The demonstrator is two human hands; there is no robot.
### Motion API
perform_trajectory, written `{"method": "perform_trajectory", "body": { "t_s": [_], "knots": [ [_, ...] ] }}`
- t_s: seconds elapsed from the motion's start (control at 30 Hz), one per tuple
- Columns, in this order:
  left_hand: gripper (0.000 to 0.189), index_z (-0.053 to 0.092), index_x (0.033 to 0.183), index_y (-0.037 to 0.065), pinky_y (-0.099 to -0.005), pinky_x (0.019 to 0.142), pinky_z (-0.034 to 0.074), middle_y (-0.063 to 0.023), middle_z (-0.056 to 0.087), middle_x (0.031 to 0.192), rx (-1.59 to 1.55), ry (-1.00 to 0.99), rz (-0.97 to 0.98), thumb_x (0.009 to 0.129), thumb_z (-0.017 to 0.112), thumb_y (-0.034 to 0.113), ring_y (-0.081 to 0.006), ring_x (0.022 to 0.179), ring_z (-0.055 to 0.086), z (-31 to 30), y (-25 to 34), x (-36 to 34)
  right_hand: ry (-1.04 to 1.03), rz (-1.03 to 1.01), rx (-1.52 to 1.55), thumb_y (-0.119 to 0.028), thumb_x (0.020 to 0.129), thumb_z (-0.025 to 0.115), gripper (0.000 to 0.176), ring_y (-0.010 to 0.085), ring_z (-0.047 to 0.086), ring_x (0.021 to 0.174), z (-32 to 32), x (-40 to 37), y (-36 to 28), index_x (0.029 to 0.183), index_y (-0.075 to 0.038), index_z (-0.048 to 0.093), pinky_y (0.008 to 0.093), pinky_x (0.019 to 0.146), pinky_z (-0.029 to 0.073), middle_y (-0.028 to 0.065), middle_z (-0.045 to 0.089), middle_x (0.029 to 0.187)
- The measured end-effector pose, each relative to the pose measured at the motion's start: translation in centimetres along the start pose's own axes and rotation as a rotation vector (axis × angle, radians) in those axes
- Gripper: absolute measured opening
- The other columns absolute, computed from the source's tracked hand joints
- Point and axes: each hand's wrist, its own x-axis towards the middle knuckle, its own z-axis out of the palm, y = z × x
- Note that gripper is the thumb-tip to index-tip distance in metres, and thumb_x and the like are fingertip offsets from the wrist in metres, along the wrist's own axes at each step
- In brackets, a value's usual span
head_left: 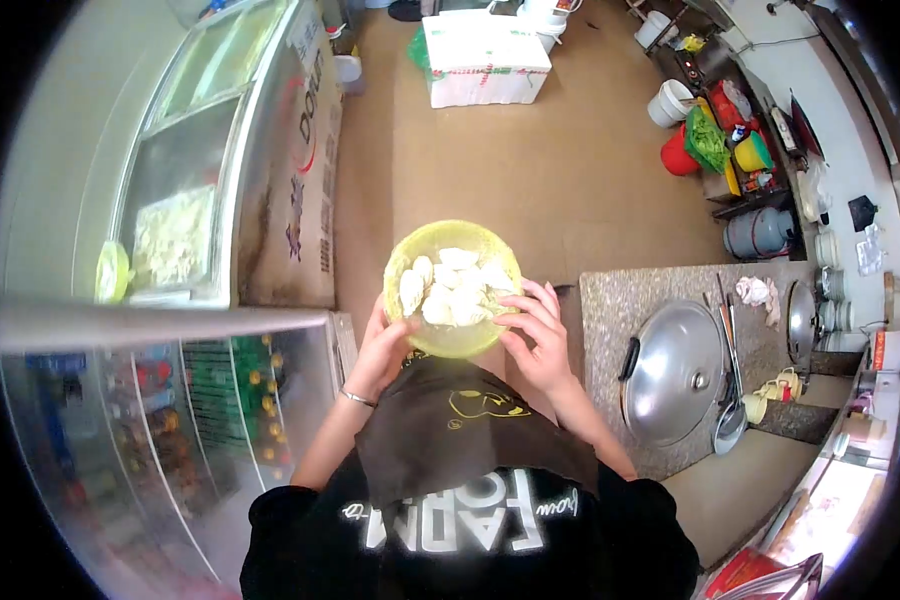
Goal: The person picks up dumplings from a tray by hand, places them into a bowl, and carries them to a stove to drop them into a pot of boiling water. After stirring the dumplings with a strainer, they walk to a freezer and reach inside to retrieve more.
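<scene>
The left hand (378,348) is clasping the yellow basket (457,346), supporting its pale pieces (460,288); the right hand (538,335) is resting half-curled over the opposite rim, its grip unclear.

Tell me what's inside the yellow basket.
Several pale, dumpling-like pieces sit inside the yellow basket. Whatever lies directly beneath them is covered and cannot be seen.

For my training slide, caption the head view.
Left hand holds a yellow basket of pale, dumpling-like pieces, right hand at its rim.
</scene>
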Motion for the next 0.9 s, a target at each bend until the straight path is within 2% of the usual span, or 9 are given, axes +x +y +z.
{"method": "perform_trajectory", "body": {
  "t_s": [0.13,0.3,0.4,0.43,0.53,0.6,0.73,0.8,0.9],
  "knots": [
    [0.066,0.033,0.141,0.007,-0.0370,0.100,0.043,-0.0093,0.047,0.134,0.125,-0.111,-0.018,0.079,0.055,-0.003,-0.0221,0.123,0.047,1.0,3.4,10.7,0.138,-0.076,0.001,-0.028,0.081,0.068,0.023,0.0329,0.046,0.124,-0.9,7.6,2.1,0.098,-0.014,0.071,0.0496,0.112,0.017,0.0044,0.065,0.116],
    [0.068,0.029,0.143,0.010,-0.0423,0.098,0.047,-0.0093,0.047,0.135,0.186,-0.234,-0.144,0.081,0.055,0.001,-0.0238,0.124,0.048,5.6,9.3,22.1,0.035,0.123,-0.148,-0.020,0.080,0.069,0.026,0.0280,0.042,0.130,-0.2,17.2,6.1,0.105,-0.016,0.069,0.0517,0.114,0.016,0.0002,0.061,0.123],
    [0.069,0.024,0.146,0.010,-0.0418,0.096,0.049,-0.0101,0.047,0.135,0.240,-0.289,-0.263,0.083,0.053,0.004,-0.0235,0.121,0.051,9.0,11.6,29.2,0.334,0.077,-0.230,-0.026,0.082,0.066,0.027,0.0315,0.040,0.131,-3.8,21.6,7.2,0.106,-0.013,0.069,0.0512,0.114,0.015,0.0046,0.061,0.124],
    [0.069,0.024,0.146,0.009,-0.0409,0.095,0.050,-0.0111,0.046,0.135,0.275,-0.340,-0.269,0.083,0.052,0.002,-0.0234,0.119,0.052,9.4,11.7,31.7,0.449,0.063,-0.253,-0.028,0.083,0.065,0.029,0.0334,0.040,0.131,-4.8,22.5,7.7,0.107,-0.012,0.069,0.0511,0.114,0.014,0.0068,0.060,0.125],
    [0.070,0.022,0.146,0.009,-0.0419,0.096,0.049,-0.0122,0.045,0.136,0.271,-0.404,-0.335,0.082,0.049,-0.002,-0.0240,0.120,0.052,13.3,11.6,37.2,0.419,0.257,-0.421,-0.024,0.083,0.064,0.028,0.0339,0.040,0.131,-7.4,24.7,10.5,0.109,-0.015,0.068,0.0536,0.113,0.015,0.0066,0.057,0.128],
    [0.066,0.025,0.144,0.007,-0.0409,0.097,0.048,-0.0128,0.046,0.135,0.306,-0.431,-0.378,0.083,0.049,0.000,-0.0243,0.119,0.052,15.0,10.8,39.6,0.458,0.342,-0.330,-0.025,0.081,0.065,0.031,0.0339,0.039,0.131,-7.7,25.4,13.1,0.111,-0.017,0.068,0.0548,0.112,0.016,0.0067,0.056,0.129],
    [0.070,0.022,0.146,0.008,-0.0419,0.097,0.048,-0.0126,0.045,0.136,0.322,-0.498,-0.483,0.082,0.050,0.000,-0.0255,0.120,0.051,20.7,8.4,45.7,0.582,0.218,-0.306,-0.018,0.079,0.068,0.033,0.0355,0.041,0.130,-13.4,27.7,15.7,0.112,-0.014,0.067,0.0545,0.112,0.018,0.0077,0.056,0.129],
    [0.068,0.023,0.145,0.008,-0.0419,0.095,0.048,-0.0130,0.046,0.135,0.376,-0.485,-0.504,0.083,0.050,0.001,-0.0255,0.118,0.053,22.7,6.7,48.6,0.592,0.193,-0.333,-0.017,0.081,0.067,0.030,0.0350,0.043,0.128,-16.3,29.1,19.2,0.111,-0.011,0.066,0.0518,0.111,0.025,0.0083,0.057,0.127],
    [0.065,0.025,0.143,0.007,-0.0406,0.094,0.049,-0.0131,0.049,0.132,0.412,-0.478,-0.558,0.084,0.052,0.001,-0.0243,0.116,0.054,28.5,5.5,52.0,0.836,0.353,-0.211,-0.016,0.086,0.062,0.027,0.0338,0.045,0.127,-20.8,29.1,25.0,0.110,-0.005,0.065,0.0457,0.105,0.038,0.0133,0.058,0.124]
  ]
}}
